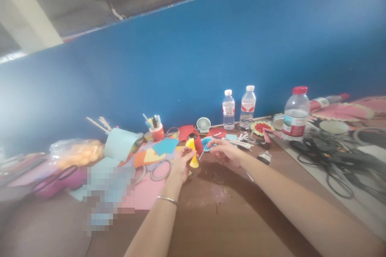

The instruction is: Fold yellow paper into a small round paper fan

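My left hand is closed around a folded yellow paper piece, pinching it upright over the brown table; a thin bracelet sits on that wrist. My right hand reaches out beside it, fingers loosely curled, near a blue pleated paper piece and a red paper piece. Whether the right fingers grip anything is blurred.
Coloured paper sheets, tape rings, a red cup of pens, a small white fan, water bottles, scissors, wooden sticks and a plastic bag crowd the table before a blue partition.
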`<control>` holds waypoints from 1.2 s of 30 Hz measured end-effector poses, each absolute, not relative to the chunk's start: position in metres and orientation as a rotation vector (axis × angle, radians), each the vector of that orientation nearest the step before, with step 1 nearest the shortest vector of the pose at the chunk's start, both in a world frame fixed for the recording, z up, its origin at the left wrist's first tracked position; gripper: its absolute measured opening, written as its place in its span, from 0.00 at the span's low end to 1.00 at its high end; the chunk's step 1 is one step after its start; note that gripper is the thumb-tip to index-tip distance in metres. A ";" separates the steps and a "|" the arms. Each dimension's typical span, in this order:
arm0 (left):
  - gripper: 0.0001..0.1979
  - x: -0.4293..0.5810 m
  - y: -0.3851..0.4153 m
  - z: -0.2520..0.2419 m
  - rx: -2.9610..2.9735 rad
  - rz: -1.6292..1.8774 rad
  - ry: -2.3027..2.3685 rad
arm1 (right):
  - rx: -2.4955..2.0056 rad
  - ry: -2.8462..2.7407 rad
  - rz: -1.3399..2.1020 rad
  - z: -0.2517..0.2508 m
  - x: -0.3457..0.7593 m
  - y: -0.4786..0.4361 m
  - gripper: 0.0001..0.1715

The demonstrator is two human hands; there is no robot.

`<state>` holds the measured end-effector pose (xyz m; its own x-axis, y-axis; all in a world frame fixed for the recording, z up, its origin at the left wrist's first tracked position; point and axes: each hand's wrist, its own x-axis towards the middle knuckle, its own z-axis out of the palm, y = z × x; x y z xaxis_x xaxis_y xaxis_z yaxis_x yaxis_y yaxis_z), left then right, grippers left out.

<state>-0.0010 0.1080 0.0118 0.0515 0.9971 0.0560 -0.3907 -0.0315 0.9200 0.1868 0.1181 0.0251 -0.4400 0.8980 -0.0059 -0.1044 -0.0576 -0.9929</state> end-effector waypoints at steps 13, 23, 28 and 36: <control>0.13 -0.002 0.109 0.011 0.955 1.324 0.855 | -1.061 -1.655 1.254 0.029 0.197 0.128 0.10; 0.15 -0.003 0.106 0.011 1.080 1.077 0.849 | -1.149 -1.523 1.435 0.029 0.194 0.129 0.08; 0.13 0.003 0.096 0.020 1.274 0.942 0.888 | -1.130 -1.440 1.641 0.039 0.191 0.121 0.08; 0.06 0.012 0.087 0.020 1.656 0.864 1.180 | -1.255 -1.734 1.243 0.044 0.177 0.110 0.09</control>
